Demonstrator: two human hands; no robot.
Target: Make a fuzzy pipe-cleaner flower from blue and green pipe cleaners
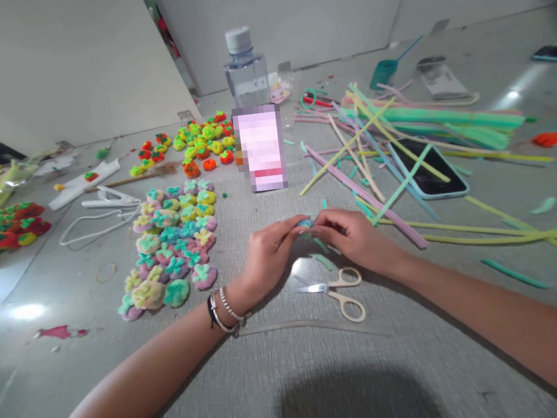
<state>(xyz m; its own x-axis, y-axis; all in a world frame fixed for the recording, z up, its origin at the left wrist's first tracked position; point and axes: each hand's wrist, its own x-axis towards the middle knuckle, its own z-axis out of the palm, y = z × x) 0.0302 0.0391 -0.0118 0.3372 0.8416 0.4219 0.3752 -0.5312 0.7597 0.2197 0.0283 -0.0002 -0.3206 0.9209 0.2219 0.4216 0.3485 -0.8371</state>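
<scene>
My left hand, with bracelets at its wrist, pinches a small light-blue pipe-cleaner piece. My right hand meets it there, its thumb and index finger closed on the same piece. Most of the piece is hidden by my fingers, so its shape cannot be made out. Just below my hands lie scissors with cream handles, blades spread and pointing left. Short green pipe-cleaner scraps lie beneath my right fingers. Left of my left hand sit several pastel fuzzy flower-topped pieces in a cluster.
A clear bottle stands behind a blurred-out upright object. Loose pipe cleaners spread rightward, some across a phone. Red and yellow fuzzy pieces sit at the back, more far left. A white cord lies left.
</scene>
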